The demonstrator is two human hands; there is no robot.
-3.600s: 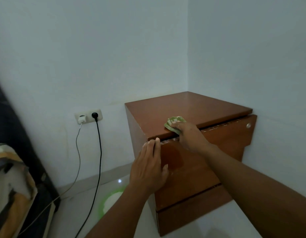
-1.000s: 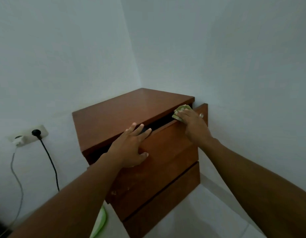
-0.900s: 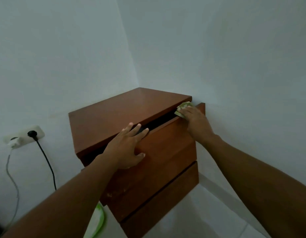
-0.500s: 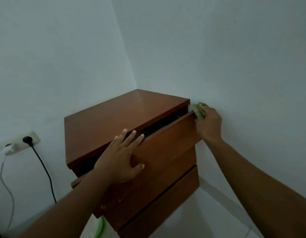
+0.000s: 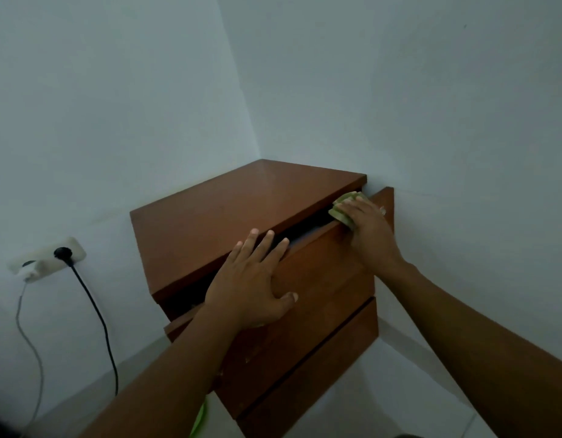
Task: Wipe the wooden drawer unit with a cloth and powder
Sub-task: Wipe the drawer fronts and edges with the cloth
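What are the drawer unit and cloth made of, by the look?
The drawer unit looks like reddish wood or laminated board, glossy: its top shows a soft sheen, grain too faint to settle which. The cloth seems soft pale green fabric, matte, bunched in folds; weave too small to tell.

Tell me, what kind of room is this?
Probably a corner of a room at home, maybe a bedroom: a wooden drawer unit stands against plain white walls, and a wall socket has a black cable plugged in.
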